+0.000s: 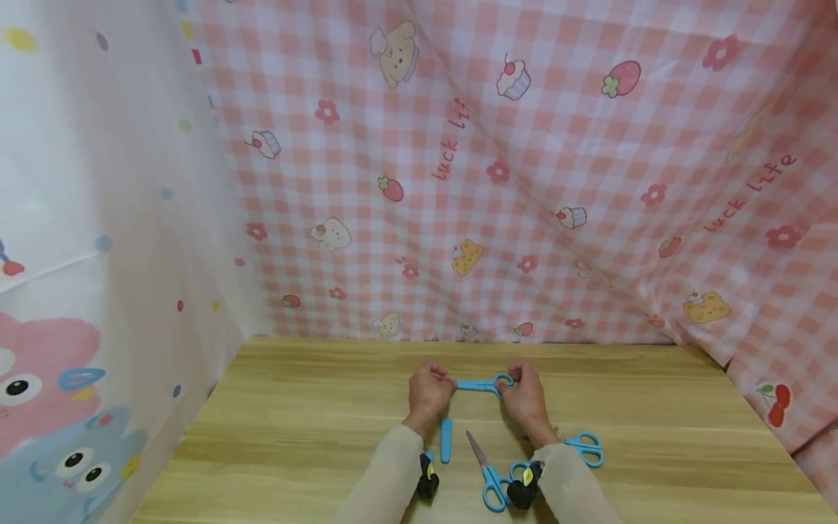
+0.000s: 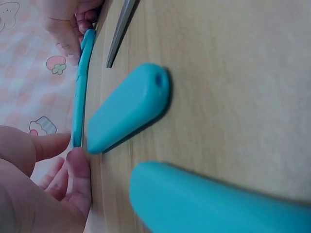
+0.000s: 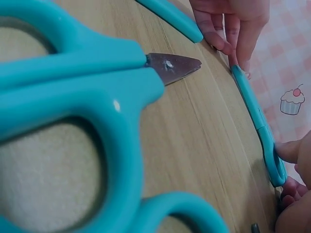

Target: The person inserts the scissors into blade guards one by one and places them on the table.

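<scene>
Between both hands lies a pair of scissors [image 1: 481,385] with blue handles, its blades inside a blue cover. The left hand [image 1: 428,397] pinches the tip of this cover between thumb and fingers. At the other end, the right hand [image 1: 526,400] grips the handle loops. A loose blue blade cover [image 1: 447,440] lies on the table beside the left forearm; the left wrist view shows a second cover [image 2: 218,206] closer to the camera. Uncovered scissors [image 1: 484,466] lie between the forearms, partly behind the right wrist camera.
Another pair of blue-handled scissors [image 1: 592,456] lies right of the right forearm, its blades hidden by the arm. The wooden table [image 1: 294,422] ends at a pink checked cloth [image 1: 419,276] behind, with a white patterned cloth [image 1: 144,255] on the left.
</scene>
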Demonstrator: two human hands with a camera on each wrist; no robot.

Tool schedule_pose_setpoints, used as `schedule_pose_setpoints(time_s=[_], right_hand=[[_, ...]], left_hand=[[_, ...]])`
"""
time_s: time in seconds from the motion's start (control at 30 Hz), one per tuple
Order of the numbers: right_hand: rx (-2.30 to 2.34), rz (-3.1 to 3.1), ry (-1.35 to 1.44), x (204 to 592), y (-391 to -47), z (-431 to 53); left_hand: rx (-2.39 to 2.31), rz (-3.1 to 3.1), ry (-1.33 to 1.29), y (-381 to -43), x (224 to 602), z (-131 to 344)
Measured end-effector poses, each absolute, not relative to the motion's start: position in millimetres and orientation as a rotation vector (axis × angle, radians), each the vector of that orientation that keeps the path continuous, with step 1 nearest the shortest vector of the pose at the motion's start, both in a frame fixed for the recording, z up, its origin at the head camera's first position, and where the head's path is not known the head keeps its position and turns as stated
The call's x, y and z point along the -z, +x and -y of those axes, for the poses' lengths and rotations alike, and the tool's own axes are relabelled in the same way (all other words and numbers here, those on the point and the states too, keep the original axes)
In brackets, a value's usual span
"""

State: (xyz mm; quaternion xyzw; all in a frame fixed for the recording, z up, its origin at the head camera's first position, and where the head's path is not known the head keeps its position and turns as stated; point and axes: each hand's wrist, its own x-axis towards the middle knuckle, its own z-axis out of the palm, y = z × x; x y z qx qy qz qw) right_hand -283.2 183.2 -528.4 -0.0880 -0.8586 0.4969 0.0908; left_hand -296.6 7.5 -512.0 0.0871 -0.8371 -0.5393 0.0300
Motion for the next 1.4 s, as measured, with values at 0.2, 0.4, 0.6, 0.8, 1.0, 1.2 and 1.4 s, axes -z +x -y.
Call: schedule_pose_setpoints(time_s=[0.2,0.4,0.6,0.8,1.0,1.2,1.4], right_hand=[[-1.467,2.570,-0.259,527.8,-285.1,-187.5],[-1.551,2.620,-0.266,521.9,-282.7,-193.1],[-1.597,2.653,-0.203,515.5,-277.6,-208.4],[-1.559,2.713,-0.130,504.9,-266.1,-228.5],[-1.492,2.779,-0.056,495.9,-253.5,-243.6],[-1.431,2.818,-0.011,492.9,-241.0,-253.8],[-1.392,2.823,0.070,489.6,-225.9,-264.7]], left_hand=[[1.748,2.595,0.180,-297.5,511.5,-2.9],[1.808,2.597,0.124,-296.9,509.7,3.8],[1.804,2.637,0.066,-295.0,502.5,11.8],[1.839,2.680,0.030,-291.2,496.4,22.0],[1.909,2.694,0.019,-283.3,493.0,31.6],[1.911,2.741,-0.010,-273.1,491.4,40.3],[1.885,2.791,-0.031,-262.2,488.9,49.8]])
